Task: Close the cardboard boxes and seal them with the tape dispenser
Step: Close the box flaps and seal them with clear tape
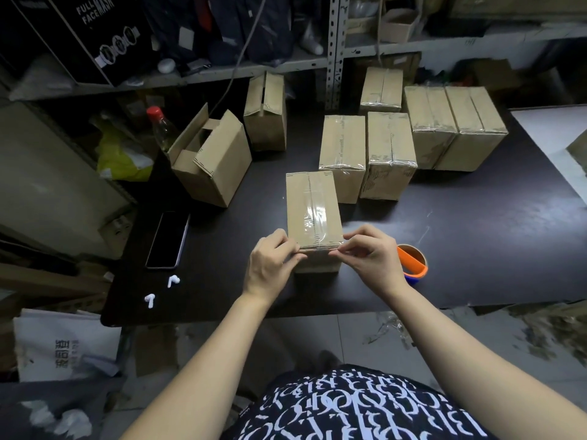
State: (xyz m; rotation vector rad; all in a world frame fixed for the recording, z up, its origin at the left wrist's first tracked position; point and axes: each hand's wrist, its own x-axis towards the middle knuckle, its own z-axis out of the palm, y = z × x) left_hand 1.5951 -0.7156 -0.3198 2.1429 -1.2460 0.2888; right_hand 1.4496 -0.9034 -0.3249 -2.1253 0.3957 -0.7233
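Black table (482,246) lies bare right of the orange tape dispenser (413,264) (a low ring); taped brown cardboard boxes (390,154) block the back, a black phone (167,239) the left.

The black box (95,36) on the shelf reads "FULL FACE MASK".

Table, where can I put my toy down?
The biggest bare patch of table is right of the held box, between the tape dispenser and the sealed boxes. A narrower strip lies between phone and held box. The back is crowded.
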